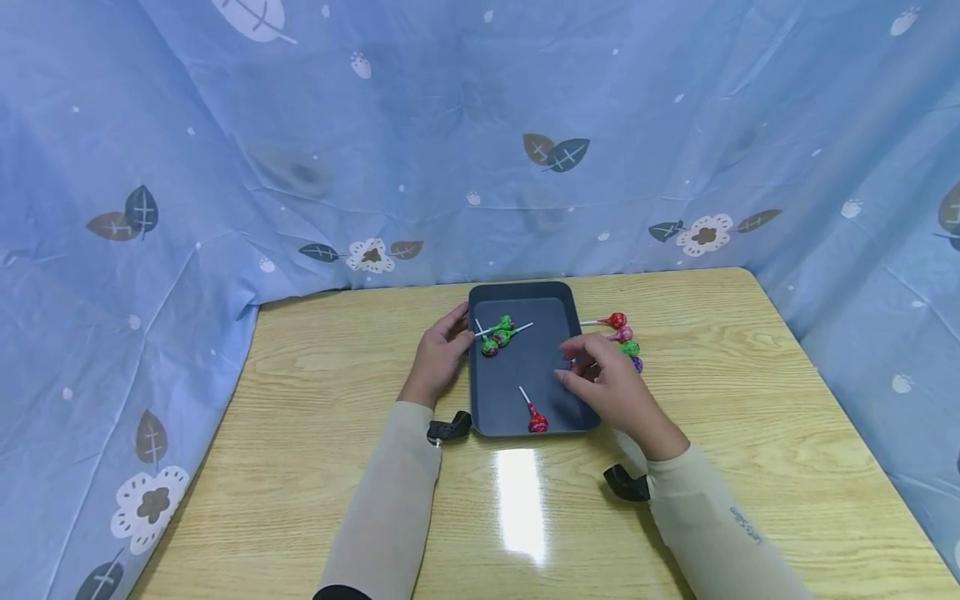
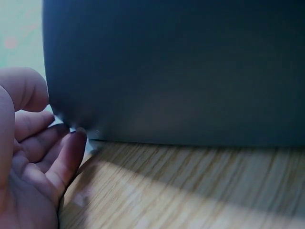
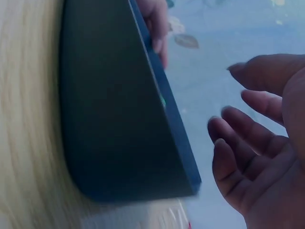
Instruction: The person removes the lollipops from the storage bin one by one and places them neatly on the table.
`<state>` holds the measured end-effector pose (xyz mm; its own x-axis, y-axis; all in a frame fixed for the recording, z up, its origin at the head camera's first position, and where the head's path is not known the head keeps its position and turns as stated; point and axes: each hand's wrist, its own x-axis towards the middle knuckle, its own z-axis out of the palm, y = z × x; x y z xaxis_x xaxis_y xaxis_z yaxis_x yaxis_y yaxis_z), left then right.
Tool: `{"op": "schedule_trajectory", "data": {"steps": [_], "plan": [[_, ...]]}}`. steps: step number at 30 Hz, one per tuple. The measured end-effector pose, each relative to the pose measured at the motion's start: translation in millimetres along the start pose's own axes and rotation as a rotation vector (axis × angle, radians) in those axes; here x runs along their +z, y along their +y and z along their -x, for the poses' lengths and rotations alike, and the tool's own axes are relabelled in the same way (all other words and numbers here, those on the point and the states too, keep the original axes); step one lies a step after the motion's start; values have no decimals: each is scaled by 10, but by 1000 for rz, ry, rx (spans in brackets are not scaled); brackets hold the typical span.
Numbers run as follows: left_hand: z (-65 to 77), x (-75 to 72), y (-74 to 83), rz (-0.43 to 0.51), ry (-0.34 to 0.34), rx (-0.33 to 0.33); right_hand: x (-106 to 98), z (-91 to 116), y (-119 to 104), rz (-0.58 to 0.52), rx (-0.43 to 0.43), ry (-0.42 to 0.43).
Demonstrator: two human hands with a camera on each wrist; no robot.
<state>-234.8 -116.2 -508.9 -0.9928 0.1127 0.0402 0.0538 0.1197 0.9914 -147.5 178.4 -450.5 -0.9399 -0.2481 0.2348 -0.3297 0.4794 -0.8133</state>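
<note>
A dark grey rectangular tray (image 1: 517, 392) lies on the table. My left hand (image 1: 437, 354) holds its left side, with the thumb at the rim and the fingers along the outer wall; in the left wrist view fingertips touch the wall. Over the tray's right rim hovers my right hand (image 1: 607, 383), thumb and fingers bent and apart, with nothing between them in the right wrist view. Inside the tray are three green lollipops (image 1: 490, 346) at the upper left and a red lollipop (image 1: 537, 422) near the front. A small reddish piece (image 1: 572, 364) shows by the right fingers, mostly hidden.
Right of the tray, outside it, lie a red lollipop (image 1: 617, 320), a pink lollipop (image 1: 624, 333), a green lollipop (image 1: 631, 347) and a purple lollipop (image 1: 637, 364), partly behind my right hand. A blue patterned curtain (image 1: 450, 150) hangs behind the wooden table (image 1: 337, 358).
</note>
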Motion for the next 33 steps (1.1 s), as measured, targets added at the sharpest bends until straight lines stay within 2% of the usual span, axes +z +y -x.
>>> {"op": "schedule_trajectory", "data": {"steps": [6, 9, 15, 21, 33], "plan": [[-5, 3, 6, 4, -8, 5, 162, -5, -30, 17, -40, -146], [-6, 2, 15, 9, -10, 5, 220, -7, -50, 42, -25, -222], [-4, 2, 22, 13, -10, 3, 289, -23, -72, 199, -5, -307], [-2, 2, 27, 5, -8, -9, 311, -57, -82, 214, 30, -421], [-2, -1, 25, 10, -11, -5, 340, -45, -37, 234, 26, -425]]}}
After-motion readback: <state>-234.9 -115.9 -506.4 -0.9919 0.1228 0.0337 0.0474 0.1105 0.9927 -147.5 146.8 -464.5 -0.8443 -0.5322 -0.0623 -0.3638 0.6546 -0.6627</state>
